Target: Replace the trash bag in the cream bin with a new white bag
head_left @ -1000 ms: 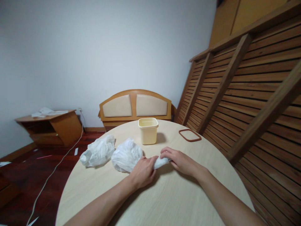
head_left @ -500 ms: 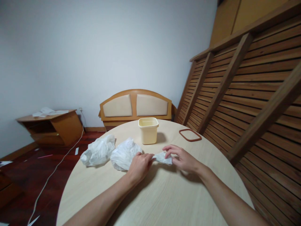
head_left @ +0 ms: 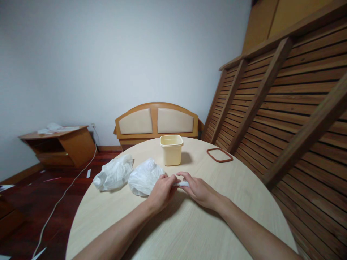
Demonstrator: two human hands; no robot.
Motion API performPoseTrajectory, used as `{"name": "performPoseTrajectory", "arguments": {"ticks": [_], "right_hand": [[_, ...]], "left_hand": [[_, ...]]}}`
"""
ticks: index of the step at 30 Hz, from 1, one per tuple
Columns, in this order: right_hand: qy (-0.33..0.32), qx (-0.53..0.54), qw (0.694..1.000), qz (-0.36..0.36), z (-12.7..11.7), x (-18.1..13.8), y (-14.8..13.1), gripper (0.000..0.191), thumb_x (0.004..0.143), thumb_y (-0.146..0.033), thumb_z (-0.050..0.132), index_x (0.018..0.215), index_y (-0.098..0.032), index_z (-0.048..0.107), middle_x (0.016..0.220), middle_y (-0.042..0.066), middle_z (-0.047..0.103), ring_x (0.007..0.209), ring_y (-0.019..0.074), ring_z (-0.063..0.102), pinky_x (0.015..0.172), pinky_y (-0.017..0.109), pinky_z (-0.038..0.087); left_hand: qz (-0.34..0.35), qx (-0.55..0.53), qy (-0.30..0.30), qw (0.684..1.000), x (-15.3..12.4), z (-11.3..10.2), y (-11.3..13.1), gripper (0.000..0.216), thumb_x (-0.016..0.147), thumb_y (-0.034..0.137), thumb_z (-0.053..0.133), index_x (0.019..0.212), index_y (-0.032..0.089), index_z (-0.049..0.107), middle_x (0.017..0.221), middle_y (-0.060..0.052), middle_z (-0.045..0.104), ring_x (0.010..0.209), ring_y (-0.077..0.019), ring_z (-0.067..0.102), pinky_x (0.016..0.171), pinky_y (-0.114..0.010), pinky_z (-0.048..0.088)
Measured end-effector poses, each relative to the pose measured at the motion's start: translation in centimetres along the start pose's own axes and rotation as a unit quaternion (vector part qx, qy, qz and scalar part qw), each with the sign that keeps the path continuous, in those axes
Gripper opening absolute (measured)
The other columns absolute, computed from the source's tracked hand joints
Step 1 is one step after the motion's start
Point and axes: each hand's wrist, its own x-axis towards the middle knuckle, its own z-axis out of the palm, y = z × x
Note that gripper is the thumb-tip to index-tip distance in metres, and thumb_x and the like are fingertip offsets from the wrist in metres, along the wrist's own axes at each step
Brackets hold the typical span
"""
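so the right hand (head_left: 200,190) got moved closer to the left hand (head_left: 162,191) than before, lower centre of frame; white plastic (head_left: 184,183) was kinda pinched by both

wall (head_left: 162,54): brightest at upper centre, dimming toward the upper left corner
floor (head_left: 73,209): dark, lower left
yellow container (head_left: 172,155): soft shadow at its right
slatted panel (head_left: 303,90): wide-angle stretch toward right edge

The single view looks from the person's head, forward and down over the round surface (head_left: 200,231). The left hand (head_left: 162,191) and right hand (head_left: 200,190) are near; the headboard (head_left: 155,122) and wall (head_left: 130,54) face it farther off.
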Motion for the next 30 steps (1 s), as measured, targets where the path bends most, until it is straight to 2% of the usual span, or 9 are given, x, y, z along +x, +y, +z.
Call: {"name": "performPoseTrajectory", "arguments": {"ticks": [5,8,11,14,19,25,30], "right_hand": [[-0.001,0.107,0.994,0.020,-1.0,-0.1,0.1,0.014,0.100,-0.031,0.050,0.109,-0.022,0.053,0.089,0.001,0.067,0.079,0.0165,0.062,0.074,0.028,0.046],[-0.001,0.171,0.985,0.021,-1.2,0.0,0.2,0.016,0.100,-0.036,0.051,0.099,-0.021,0.057,0.079,-0.002,0.062,0.073,0.0144,0.056,0.071,0.026,0.043],[0.005,0.221,0.975,0.035,-1.3,0.1,0.3,0.021,0.098,-0.039,0.053,0.095,-0.020,0.060,0.080,-0.001,0.061,0.075,0.0151,0.057,0.071,0.027,0.043],[0.021,0.226,0.973,0.052,-1.4,0.1,0.2,0.026,0.098,-0.042,0.055,0.088,-0.019,0.060,0.079,0.000,0.062,0.075,0.0159,0.057,0.072,0.028,0.044],[0.032,0.208,0.977,0.041,-1.6,0.0,-0.3,0.030,0.100,-0.045,0.052,0.088,-0.019,0.060,0.083,0.002,0.065,0.077,0.0161,0.058,0.073,0.028,0.044],[0.019,0.192,0.981,0.011,-1.7,-0.1,-0.3,0.033,0.103,-0.045,0.048,0.093,-0.018,0.065,0.088,0.004,0.069,0.082,0.0165,0.063,0.077,0.028,0.047],[0.050,0.180,0.982,-0.024,-1.5,-0.2,0.1,0.024,0.099,-0.037,0.059,0.096,-0.019,0.074,0.094,0.005,0.075,0.087,0.0176,0.068,0.081,0.030,0.050]], "left_hand": [[-0.004,-0.005,-0.012,1.000,0.2,-0.6,-0.1,0.013,0.099,0.019,0.047,0.090,0.020,0.057,0.082,-0.002,0.071,0.078,-0.0177,0.063,0.077,-0.030,0.043],[0.031,0.059,-0.045,0.997,0.3,-1.2,-0.1,0.016,0.102,0.018,0.043,0.093,0.019,0.057,0.083,-0.002,0.071,0.077,-0.0173,0.064,0.079,-0.031,0.042],[0.081,0.151,-0.078,0.982,0.5,-1.9,0.3,0.018,0.102,0.015,0.041,0.103,0.019,0.059,0.093,-0.004,0.071,0.085,-0.0191,0.065,0.082,-0.034,0.041],[0.082,0.204,-0.073,0.973,0.5,-2.4,1.0,0.022,0.103,0.019,0.041,0.113,0.019,0.060,0.098,-0.006,0.070,0.089,-0.0214,0.066,0.082,-0.036,0.042],[0.063,0.148,-0.029,0.987,0.4,-2.0,2.0,0.036,0.106,0.029,0.036,0.136,0.020,0.054,0.106,-0.008,0.073,0.096,-0.0221,0.068,0.091,-0.041,0.043],[0.042,0.058,-0.009,0.997,0.3,-0.9,0.8,0.029,0.105,0.026,0.045,0.121,0.023,0.068,0.091,-0.004,0.074,0.085,-0.0182,0.067,0.080,-0.033,0.044],[0.043,0.047,0.008,0.998,0.0,-0.6,0.5,0.030,0.101,0.020,0.051,0.124,0.025,0.069,0.091,-0.004,0.074,0.084,-0.0196,0.066,0.079,-0.034,0.045]]}}
